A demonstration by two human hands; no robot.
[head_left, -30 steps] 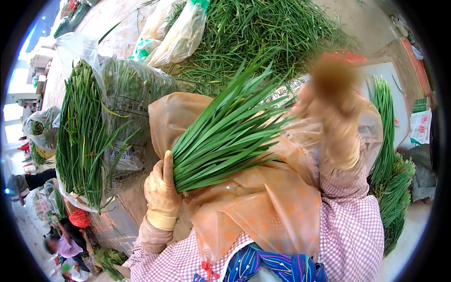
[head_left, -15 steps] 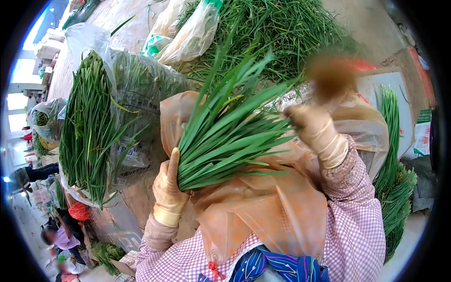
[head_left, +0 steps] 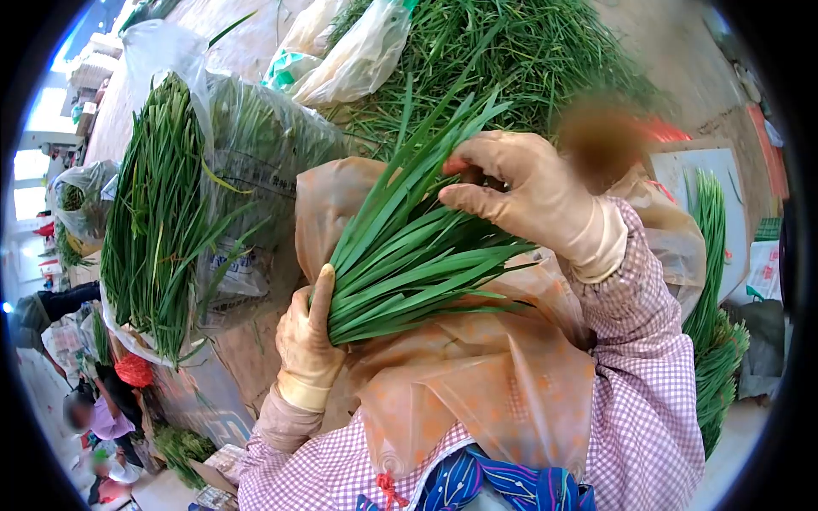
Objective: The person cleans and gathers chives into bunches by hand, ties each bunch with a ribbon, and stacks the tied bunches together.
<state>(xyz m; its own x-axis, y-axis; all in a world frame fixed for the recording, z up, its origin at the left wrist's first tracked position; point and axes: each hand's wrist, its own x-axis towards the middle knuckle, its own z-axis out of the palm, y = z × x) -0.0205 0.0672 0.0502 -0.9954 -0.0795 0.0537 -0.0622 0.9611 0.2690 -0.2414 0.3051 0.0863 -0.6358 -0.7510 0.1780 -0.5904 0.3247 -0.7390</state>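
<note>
My left hand (head_left: pixel 307 341), in a pale tan glove, is closed round the lower end of a bunch of garlic chives (head_left: pixel 409 264). The long flat green leaves fan out up and to the right, over an orange-dotted plastic apron (head_left: pixel 477 375). At the upper leaves is my right hand (head_left: pixel 528 192), gloved too. Its thumb and forefinger are apart, with leaf tips just beyond them; no leaf is plainly gripped. The right forefinger's tip looks reddish.
A heap of loose green leaves (head_left: pixel 503 68) lies ahead. Left stands a plastic bag (head_left: pixel 264 162) beside bundled chives (head_left: pixel 158 221). A whitish bag (head_left: pixel 358 60) lies near the heap. More chives (head_left: pixel 707 255) are at right. A person (head_left: pixel 106 417) is far left.
My right hand has moved up and left from the bunch's right-hand tips to its upper leaves, and its fingers have spread. My left hand keeps its hold in nearly the same place.
</note>
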